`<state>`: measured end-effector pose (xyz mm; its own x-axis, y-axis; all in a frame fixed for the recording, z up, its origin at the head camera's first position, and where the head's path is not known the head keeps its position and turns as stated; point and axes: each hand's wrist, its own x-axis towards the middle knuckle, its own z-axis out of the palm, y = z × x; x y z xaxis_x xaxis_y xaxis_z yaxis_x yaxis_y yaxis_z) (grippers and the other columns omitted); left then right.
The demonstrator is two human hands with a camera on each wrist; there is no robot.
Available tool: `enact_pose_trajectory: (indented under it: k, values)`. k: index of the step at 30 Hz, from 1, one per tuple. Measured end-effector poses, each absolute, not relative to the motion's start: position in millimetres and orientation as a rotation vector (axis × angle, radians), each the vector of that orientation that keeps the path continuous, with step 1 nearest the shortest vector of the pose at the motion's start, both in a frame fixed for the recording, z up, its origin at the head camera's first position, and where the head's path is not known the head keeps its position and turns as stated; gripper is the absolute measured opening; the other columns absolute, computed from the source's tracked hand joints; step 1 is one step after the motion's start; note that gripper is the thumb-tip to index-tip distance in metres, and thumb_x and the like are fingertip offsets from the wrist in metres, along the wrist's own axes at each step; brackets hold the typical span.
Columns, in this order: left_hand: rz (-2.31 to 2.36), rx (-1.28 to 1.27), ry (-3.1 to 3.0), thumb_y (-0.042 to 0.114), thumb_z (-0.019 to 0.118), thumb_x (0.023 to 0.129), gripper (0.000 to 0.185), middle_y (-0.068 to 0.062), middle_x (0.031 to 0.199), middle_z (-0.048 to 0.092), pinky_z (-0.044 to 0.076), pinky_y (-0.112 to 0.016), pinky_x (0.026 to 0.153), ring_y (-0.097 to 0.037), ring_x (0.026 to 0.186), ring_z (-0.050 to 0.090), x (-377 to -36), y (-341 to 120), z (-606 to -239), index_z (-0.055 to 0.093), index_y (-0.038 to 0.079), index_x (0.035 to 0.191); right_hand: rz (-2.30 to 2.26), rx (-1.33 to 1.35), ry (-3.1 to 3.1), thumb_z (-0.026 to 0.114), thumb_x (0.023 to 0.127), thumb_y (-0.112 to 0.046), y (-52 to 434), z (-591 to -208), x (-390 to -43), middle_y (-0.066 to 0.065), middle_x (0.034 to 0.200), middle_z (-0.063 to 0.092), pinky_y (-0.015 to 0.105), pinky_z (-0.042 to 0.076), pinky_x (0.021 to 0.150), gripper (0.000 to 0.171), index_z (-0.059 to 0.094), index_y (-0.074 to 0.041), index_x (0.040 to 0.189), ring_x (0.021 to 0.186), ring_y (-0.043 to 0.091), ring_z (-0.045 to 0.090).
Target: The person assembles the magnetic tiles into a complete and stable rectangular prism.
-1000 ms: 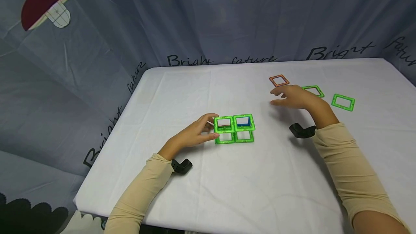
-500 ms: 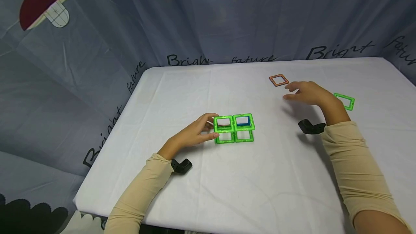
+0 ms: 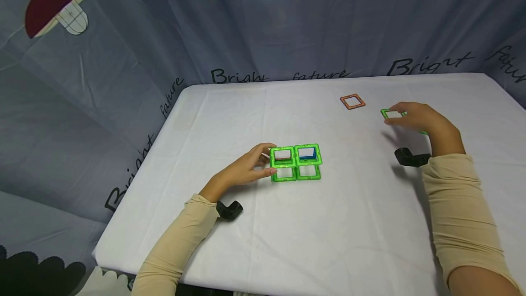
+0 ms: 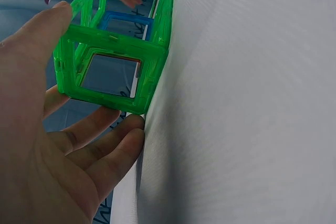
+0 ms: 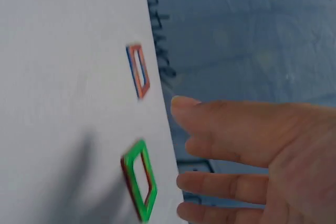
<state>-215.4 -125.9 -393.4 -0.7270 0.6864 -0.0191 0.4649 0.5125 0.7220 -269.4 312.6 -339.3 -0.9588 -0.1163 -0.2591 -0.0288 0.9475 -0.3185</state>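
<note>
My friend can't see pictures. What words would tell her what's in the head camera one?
A person's left hand holds the side of a green block of magnet squares on a white table. Their right hand hovers, fingers straight, over a loose green square, with an orange square lying flat nearby.

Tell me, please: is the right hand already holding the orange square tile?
No. In the head view the right hand hovers open over a green square tile, while the orange square tile lies apart, untouched, on the table.
</note>
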Motion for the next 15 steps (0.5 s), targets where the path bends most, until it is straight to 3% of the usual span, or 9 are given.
enact_pose_trajectory:
  k: [7, 15]
  values:
    - [1.042, 0.96, 2.418, 0.02, 0.058, 0.09, 0.061, -0.02, 0.13, 0.042, 0.044, -0.037, 0.099, -0.027, 0.115, 0.049, -201.7, -121.8, -368.4, 0.024, 0.003, 0.139, -0.439, -0.033, 2.814, 0.051, 0.09, -0.035, 348.7, -350.0, -265.9, 0.042, 0.13, 0.022, 0.069, 0.024, 0.096, 0.065, 0.029, 0.011, 0.13, 0.117, 0.058, 0.023]
    - [1.038, 0.966, 2.443, 0.03, 0.059, 0.089, 0.065, -0.011, 0.131, 0.042, 0.044, -0.031, 0.098, -0.02, 0.115, 0.049, -216.6, -125.8, -394.5, 0.024, 0.011, 0.141, -0.467, 0.155, 2.838, 0.057, 0.084, -0.026, 383.0, -370.8, -261.7, 0.044, 0.128, 0.02, 0.071, 0.023, 0.095, 0.071, 0.022, 0.013, 0.133, 0.114, 0.06, 0.022]
